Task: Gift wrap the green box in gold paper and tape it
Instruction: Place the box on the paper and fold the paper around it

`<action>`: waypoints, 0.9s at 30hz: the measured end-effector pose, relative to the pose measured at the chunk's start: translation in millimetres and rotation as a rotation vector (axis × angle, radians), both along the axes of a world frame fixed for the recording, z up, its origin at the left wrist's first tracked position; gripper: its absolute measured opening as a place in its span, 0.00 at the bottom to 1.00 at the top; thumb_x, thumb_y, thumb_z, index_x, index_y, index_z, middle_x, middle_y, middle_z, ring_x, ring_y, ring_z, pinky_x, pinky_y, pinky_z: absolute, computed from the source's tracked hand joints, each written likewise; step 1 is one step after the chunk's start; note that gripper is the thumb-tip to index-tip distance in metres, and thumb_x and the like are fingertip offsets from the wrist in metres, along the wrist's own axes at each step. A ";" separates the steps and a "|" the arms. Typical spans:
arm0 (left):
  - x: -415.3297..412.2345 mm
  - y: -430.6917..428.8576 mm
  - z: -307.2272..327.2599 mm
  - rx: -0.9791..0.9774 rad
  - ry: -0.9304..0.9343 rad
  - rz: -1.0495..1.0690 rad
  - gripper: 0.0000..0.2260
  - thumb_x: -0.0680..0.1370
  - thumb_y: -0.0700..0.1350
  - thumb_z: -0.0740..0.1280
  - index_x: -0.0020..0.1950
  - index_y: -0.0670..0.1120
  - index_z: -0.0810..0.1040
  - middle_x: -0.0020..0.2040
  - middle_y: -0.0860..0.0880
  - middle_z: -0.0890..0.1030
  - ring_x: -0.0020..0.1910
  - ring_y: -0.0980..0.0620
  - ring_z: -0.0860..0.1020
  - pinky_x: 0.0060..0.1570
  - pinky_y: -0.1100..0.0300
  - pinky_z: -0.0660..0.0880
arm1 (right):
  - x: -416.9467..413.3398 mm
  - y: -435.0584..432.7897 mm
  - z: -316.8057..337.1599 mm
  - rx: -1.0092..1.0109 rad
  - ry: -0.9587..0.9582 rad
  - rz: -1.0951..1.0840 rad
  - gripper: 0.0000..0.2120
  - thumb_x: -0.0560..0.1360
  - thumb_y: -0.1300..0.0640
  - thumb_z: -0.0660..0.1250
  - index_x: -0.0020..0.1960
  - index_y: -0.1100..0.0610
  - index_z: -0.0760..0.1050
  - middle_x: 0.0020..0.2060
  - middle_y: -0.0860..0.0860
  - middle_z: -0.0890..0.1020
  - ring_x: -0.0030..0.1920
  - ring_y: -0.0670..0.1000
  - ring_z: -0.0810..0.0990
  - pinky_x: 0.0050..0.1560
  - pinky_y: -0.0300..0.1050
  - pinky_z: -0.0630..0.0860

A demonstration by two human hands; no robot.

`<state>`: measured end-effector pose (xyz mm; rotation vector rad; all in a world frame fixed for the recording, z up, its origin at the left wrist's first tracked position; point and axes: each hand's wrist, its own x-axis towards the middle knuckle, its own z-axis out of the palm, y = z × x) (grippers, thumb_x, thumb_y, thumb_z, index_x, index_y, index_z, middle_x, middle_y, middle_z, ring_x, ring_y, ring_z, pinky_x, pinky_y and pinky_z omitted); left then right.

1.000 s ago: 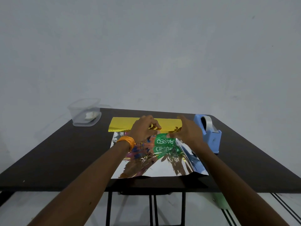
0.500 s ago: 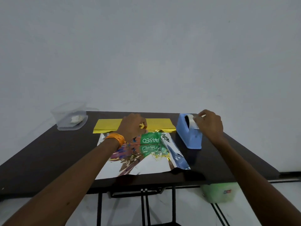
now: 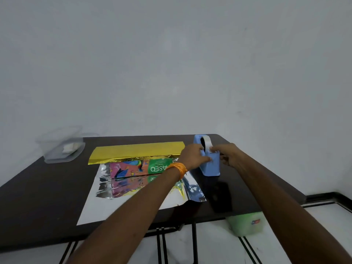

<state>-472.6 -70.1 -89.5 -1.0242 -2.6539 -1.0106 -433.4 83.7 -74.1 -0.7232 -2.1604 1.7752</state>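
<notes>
The green box, with a pink pattern and white lettering, lies on the silver inner side of the gold paper. The paper's far edge is folded over the box's far side, gold face up. To the right stands a blue tape dispenser with a roll of clear tape. My left hand, with an orange wristband, grips the dispenser's left side. At the dispenser's top front, my right hand pinches the tape end. Neither hand touches the box or the paper.
A clear plastic container with something white inside sits at the far left corner of the dark table. A pale green bin stands on the floor under the table's right edge. A wall rises behind the table.
My left hand has let go of the folded paper and moved right onto the dispenser. My right hand stays at the tape. The gold flap rests over the box unheld.
</notes>
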 end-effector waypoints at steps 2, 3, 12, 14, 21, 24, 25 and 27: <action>-1.5 10.9 -3.6 -0.015 -0.004 -0.007 0.17 0.72 0.53 0.76 0.47 0.40 0.79 0.44 0.39 0.81 0.44 0.42 0.79 0.41 0.50 0.72 | -1.7 -0.8 3.0 0.001 0.005 -0.002 0.11 0.74 0.63 0.73 0.35 0.60 0.74 0.32 0.55 0.75 0.27 0.48 0.66 0.22 0.38 0.61; -3.2 14.2 -6.1 -0.022 0.000 -0.001 0.16 0.72 0.52 0.76 0.44 0.41 0.78 0.43 0.40 0.81 0.43 0.43 0.78 0.39 0.52 0.71 | -2.7 -1.7 5.3 0.020 0.016 -0.007 0.11 0.74 0.61 0.73 0.35 0.61 0.75 0.34 0.57 0.76 0.27 0.48 0.66 0.24 0.39 0.61; -5.9 17.9 -15.3 0.030 0.014 0.007 0.16 0.72 0.50 0.75 0.43 0.36 0.81 0.43 0.37 0.81 0.43 0.40 0.79 0.41 0.51 0.72 | 2.7 -10.1 10.8 0.310 0.163 -0.104 0.14 0.74 0.58 0.74 0.46 0.71 0.82 0.44 0.66 0.84 0.37 0.51 0.75 0.34 0.42 0.69; -6.2 17.8 -15.6 0.028 0.010 0.006 0.16 0.72 0.50 0.75 0.43 0.37 0.80 0.43 0.37 0.81 0.43 0.40 0.79 0.39 0.53 0.71 | 8.7 -12.0 6.5 0.250 0.181 -0.116 0.11 0.73 0.59 0.74 0.40 0.69 0.82 0.44 0.65 0.85 0.31 0.49 0.75 0.29 0.39 0.68; -3.3 18.7 -15.7 0.026 0.023 0.017 0.14 0.72 0.51 0.75 0.41 0.40 0.80 0.42 0.39 0.82 0.42 0.42 0.78 0.39 0.53 0.71 | 30.5 -18.5 -5.9 0.002 0.262 -0.147 0.14 0.74 0.64 0.74 0.31 0.61 0.76 0.28 0.54 0.78 0.15 0.40 0.67 0.17 0.34 0.63; -3.0 18.6 -16.5 0.051 0.020 0.023 0.13 0.72 0.50 0.76 0.38 0.43 0.77 0.41 0.40 0.81 0.39 0.46 0.75 0.36 0.56 0.66 | 32.7 -22.4 -16.3 0.070 0.237 -0.172 0.12 0.73 0.59 0.76 0.33 0.63 0.80 0.30 0.60 0.81 0.20 0.45 0.67 0.24 0.39 0.64; -2.9 18.8 -16.8 0.058 0.021 0.022 0.13 0.72 0.50 0.76 0.38 0.43 0.76 0.40 0.41 0.81 0.38 0.46 0.75 0.36 0.57 0.65 | 33.6 -23.3 -20.1 0.084 0.234 -0.177 0.13 0.72 0.58 0.76 0.34 0.65 0.81 0.31 0.62 0.81 0.22 0.48 0.66 0.26 0.40 0.64; -3.2 18.2 -17.5 0.071 0.024 0.024 0.13 0.72 0.50 0.76 0.38 0.43 0.76 0.39 0.42 0.80 0.38 0.47 0.74 0.35 0.58 0.65 | 34.4 -23.7 -26.5 0.112 0.224 -0.174 0.15 0.72 0.57 0.76 0.34 0.68 0.79 0.26 0.57 0.75 0.24 0.49 0.64 0.28 0.42 0.62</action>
